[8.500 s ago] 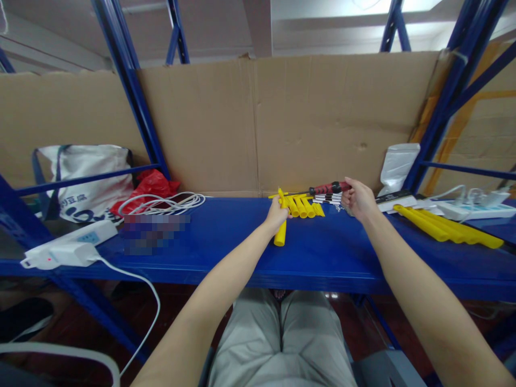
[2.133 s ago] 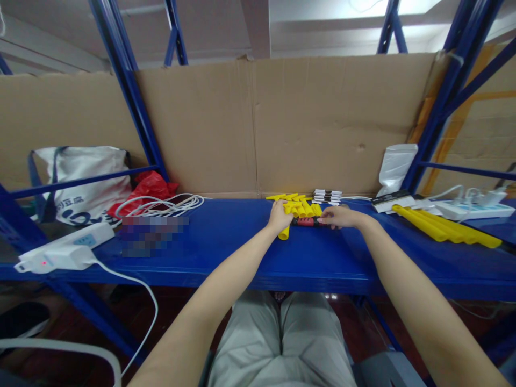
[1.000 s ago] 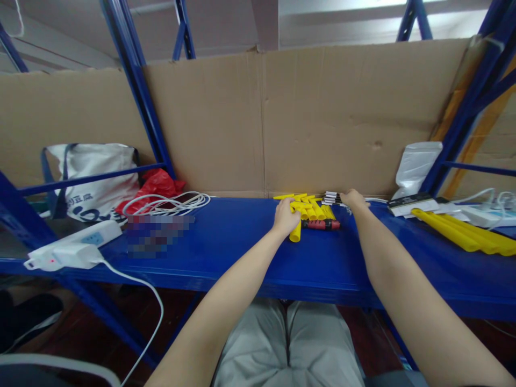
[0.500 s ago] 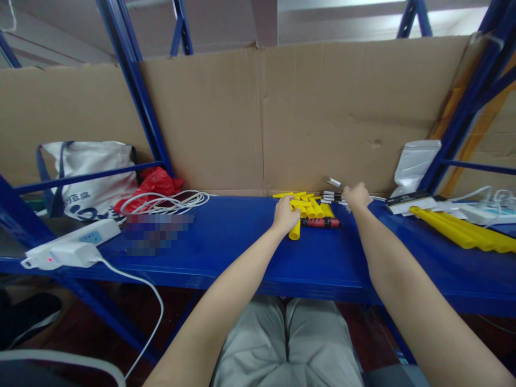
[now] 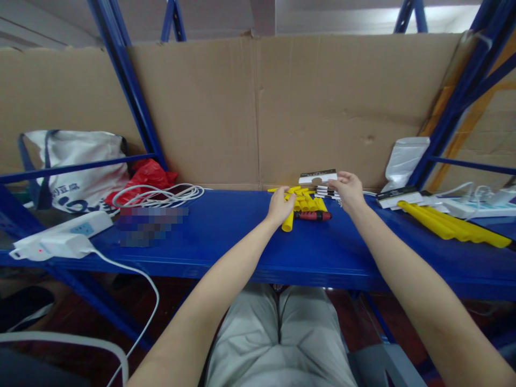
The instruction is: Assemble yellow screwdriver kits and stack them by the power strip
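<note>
Right hand (image 5: 344, 188) pinches a flat white-and-black rectangular card (image 5: 317, 176) above and behind the red-and-black screwdriver handle (image 5: 313, 215), left hand (image 5: 280, 206) over a yellow cylindrical tube (image 5: 287, 222) left of that handle, its grip unclear

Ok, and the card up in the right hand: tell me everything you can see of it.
The card is a small, flat oblong that looks like paper or thin cardboard, white with a black band along its top. Small light marks on the band are too blurred to read. A rounded brownish patch sits near the lower middle, perhaps a cut-out. The right hand grips its right end, the only contact visible. It is raised off the shelf, nearly level, its right end slightly higher.
</note>
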A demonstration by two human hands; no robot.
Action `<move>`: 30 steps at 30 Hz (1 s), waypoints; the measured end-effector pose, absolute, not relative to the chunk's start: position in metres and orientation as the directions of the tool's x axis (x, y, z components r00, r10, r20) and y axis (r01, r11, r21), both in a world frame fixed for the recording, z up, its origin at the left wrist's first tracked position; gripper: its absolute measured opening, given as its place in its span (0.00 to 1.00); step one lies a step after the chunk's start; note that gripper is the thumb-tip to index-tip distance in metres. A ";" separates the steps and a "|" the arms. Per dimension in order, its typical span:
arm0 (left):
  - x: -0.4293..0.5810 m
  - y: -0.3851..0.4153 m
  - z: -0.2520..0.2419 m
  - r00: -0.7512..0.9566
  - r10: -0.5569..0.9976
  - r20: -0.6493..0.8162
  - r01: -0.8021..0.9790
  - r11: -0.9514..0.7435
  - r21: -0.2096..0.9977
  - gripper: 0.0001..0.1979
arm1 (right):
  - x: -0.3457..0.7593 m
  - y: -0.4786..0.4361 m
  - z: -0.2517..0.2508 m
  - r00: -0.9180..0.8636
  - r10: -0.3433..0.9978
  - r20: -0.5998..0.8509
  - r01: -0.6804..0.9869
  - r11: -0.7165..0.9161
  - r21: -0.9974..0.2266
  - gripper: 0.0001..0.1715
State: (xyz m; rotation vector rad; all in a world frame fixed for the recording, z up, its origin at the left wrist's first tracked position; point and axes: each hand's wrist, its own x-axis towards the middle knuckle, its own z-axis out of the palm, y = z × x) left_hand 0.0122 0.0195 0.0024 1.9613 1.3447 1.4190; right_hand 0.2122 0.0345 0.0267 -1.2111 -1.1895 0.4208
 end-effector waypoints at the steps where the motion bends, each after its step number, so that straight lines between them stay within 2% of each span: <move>1: 0.011 0.021 0.002 0.027 0.855 0.517 0.500 -0.459 0.734 0.12 | 0.211 0.033 0.027 0.378 0.788 0.487 0.292 0.397 -0.870 0.28; 5: 0.005 0.028 -0.001 -0.035 0.887 0.460 0.589 -0.353 0.727 0.15 | 0.211 0.031 0.028 0.383 0.763 0.520 0.141 0.508 -0.850 0.18; 8: 0.000 0.031 -0.002 -0.065 0.931 0.360 0.628 -0.242 0.740 0.13 | 0.211 0.030 0.027 0.390 0.776 0.495 0.061 0.515 -0.855 0.12; 13: -0.001 0.033 -0.006 -0.039 0.957 0.288 0.627 -0.201 0.753 0.15 | 0.209 0.027 0.028 0.389 0.800 0.456 0.020 0.488 -0.873 0.12; 16: 0.001 0.035 -0.010 0.000 0.974 0.225 0.577 -0.184 0.796 0.18 | 0.206 0.025 0.029 0.394 0.809 0.436 0.056 0.452 -0.890 0.10; 19: 0.004 0.036 -0.011 -0.002 0.987 0.161 0.483 -0.140 0.865 0.20 | 0.203 0.022 0.031 0.390 0.817 0.424 0.102 0.419 -0.902 0.06; 21: 0.005 0.034 -0.008 -0.017 0.994 0.106 0.369 -0.092 0.925 0.20 | 0.201 0.020 0.032 0.388 0.831 0.398 0.071 0.403 -0.912 0.06; 25: 0.005 0.028 0.003 0.027 0.999 0.029 0.134 -0.032 0.990 0.04 | 0.198 0.016 0.035 0.374 0.873 0.312 -0.029 0.347 -0.937 0.09; 27: 0.002 0.027 0.008 -0.017 0.999 0.032 0.036 -0.031 0.999 0.03 | 0.197 0.014 0.036 0.356 0.891 0.282 -0.056 0.322 -0.945 0.11; 30: -0.003 0.032 0.010 -0.140 0.990 0.033 -0.128 -0.051 0.990 0.06 | 0.197 0.011 0.037 0.322 0.918 0.231 -0.088 0.272 -0.958 0.12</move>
